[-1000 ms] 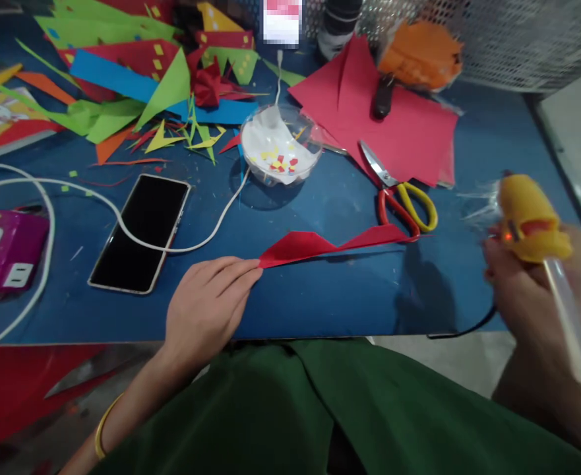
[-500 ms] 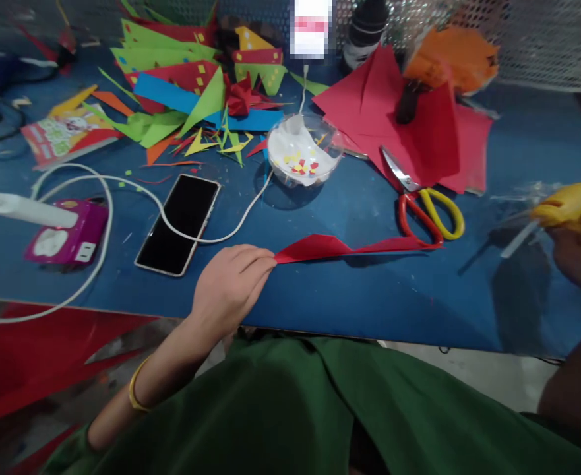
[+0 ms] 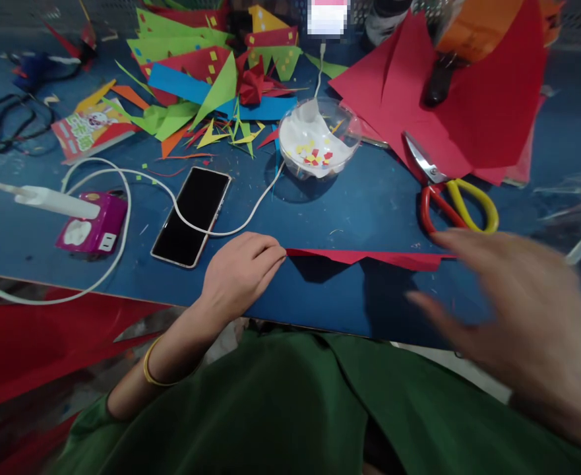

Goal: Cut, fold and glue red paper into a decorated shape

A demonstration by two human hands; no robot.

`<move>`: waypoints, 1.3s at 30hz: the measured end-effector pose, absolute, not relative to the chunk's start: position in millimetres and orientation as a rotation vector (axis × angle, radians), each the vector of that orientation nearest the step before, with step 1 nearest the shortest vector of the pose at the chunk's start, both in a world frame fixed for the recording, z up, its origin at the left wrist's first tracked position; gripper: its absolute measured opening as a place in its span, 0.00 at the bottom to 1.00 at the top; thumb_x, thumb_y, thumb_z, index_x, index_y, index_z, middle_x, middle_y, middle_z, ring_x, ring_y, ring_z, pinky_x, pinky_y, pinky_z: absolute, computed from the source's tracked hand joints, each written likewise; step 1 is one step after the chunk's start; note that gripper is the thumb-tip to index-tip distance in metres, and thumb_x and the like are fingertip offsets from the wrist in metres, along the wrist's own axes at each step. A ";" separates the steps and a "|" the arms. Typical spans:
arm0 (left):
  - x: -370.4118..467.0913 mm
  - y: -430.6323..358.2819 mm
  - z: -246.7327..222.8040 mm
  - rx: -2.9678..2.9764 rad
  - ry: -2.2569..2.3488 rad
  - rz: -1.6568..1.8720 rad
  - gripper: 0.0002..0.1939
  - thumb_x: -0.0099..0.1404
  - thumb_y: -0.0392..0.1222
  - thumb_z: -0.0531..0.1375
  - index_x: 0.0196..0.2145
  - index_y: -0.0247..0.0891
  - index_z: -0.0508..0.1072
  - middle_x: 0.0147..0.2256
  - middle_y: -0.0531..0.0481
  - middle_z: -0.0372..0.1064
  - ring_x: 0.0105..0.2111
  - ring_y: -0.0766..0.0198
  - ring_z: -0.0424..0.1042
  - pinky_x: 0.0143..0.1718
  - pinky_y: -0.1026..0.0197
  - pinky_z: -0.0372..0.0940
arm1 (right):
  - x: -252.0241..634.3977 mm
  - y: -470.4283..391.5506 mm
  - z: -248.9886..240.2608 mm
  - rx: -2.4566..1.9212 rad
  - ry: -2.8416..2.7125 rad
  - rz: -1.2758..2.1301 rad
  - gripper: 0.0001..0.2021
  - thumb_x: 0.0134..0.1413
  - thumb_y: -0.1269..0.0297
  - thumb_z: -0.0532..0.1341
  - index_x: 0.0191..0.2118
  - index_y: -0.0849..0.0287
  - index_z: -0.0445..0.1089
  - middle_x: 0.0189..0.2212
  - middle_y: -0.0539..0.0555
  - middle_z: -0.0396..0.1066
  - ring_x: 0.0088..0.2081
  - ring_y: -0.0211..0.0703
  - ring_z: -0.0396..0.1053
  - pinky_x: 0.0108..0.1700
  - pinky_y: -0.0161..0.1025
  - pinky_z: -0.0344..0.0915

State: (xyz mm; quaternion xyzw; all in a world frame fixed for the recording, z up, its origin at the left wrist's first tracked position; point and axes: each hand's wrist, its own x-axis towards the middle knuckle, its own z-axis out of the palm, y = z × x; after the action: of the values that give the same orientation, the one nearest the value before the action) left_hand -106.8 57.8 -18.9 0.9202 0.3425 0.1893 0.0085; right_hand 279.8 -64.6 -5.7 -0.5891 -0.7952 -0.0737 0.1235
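My left hand (image 3: 243, 272) pinches the left end of a long, narrow red paper strip (image 3: 369, 256) near the table's front edge. The strip stretches to the right, slightly raised, with a shadow beneath it. Over its right end hovers my right hand (image 3: 522, 303), blurred by motion, with thumb and fingers apart and nothing between them. Scissors (image 3: 451, 198) with one red and one yellow handle lie just beyond the right hand. Past the strip stands a clear bowl (image 3: 317, 142) with white lining and small red and yellow paper bits.
A phone (image 3: 191, 216) lies left of the bowl, crossed by a white cable (image 3: 241, 227). Further left is a purple adapter (image 3: 95, 224). Cut green, blue and red papers (image 3: 186, 86) fill the back left; large red sheets (image 3: 448, 112) lie at the back right.
My right hand has let go of the yellow-tipped object at the far right, moved left to the strip's right end and opened. The strip has turned edge-on. The camera view has shifted.
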 end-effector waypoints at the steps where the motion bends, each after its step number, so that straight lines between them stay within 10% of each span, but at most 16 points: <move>1: -106.5 58.4 -18.6 2.880 1.071 0.585 0.08 0.72 0.36 0.57 0.38 0.34 0.77 0.37 0.46 0.78 0.35 0.58 0.75 0.38 0.57 0.69 | 233.6 -43.4 -2.0 -1.578 -2.399 -0.145 0.29 0.58 0.57 0.63 0.62 0.64 0.64 0.57 0.67 0.71 0.58 0.62 0.69 0.60 0.59 0.63; 7: -105.6 59.7 -17.9 2.834 1.129 0.602 0.08 0.71 0.38 0.58 0.42 0.33 0.76 0.38 0.45 0.78 0.37 0.56 0.76 0.40 0.56 0.69 | 174.2 0.9 -4.1 -1.407 -2.460 -0.374 0.18 0.61 0.77 0.56 0.55 0.70 0.67 0.40 0.63 0.79 0.44 0.52 0.77 0.59 0.56 0.65; 19: -110.1 56.5 -18.9 2.509 1.146 0.673 0.09 0.68 0.44 0.64 0.41 0.36 0.78 0.38 0.46 0.79 0.38 0.59 0.77 0.41 0.57 0.71 | 210.5 33.0 5.3 -1.504 -2.559 0.199 0.23 0.65 0.57 0.52 0.61 0.60 0.64 0.28 0.54 0.77 0.37 0.55 0.76 0.61 0.61 0.63; 27: -107.6 54.8 -23.4 2.492 1.248 0.684 0.06 0.70 0.38 0.61 0.41 0.36 0.78 0.36 0.48 0.79 0.37 0.60 0.77 0.38 0.59 0.69 | 169.9 14.2 9.9 -1.509 -2.311 -0.286 0.16 0.63 0.64 0.60 0.55 0.61 0.69 0.43 0.60 0.79 0.46 0.52 0.76 0.56 0.53 0.68; 39: -105.3 59.5 -22.0 2.464 1.215 0.626 0.08 0.71 0.40 0.59 0.34 0.39 0.76 0.34 0.49 0.76 0.36 0.61 0.74 0.38 0.58 0.67 | 130.3 -3.5 -21.1 -1.159 -2.653 0.080 0.21 0.68 0.66 0.55 0.63 0.65 0.63 0.59 0.58 0.71 0.61 0.48 0.65 0.60 0.47 0.61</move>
State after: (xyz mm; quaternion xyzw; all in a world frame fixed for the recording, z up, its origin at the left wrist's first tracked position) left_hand -105.3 59.5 -22.0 0.8630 0.4256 0.2192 0.1614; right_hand 130.3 -3.5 -21.1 -0.3972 -0.9091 0.0275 0.1222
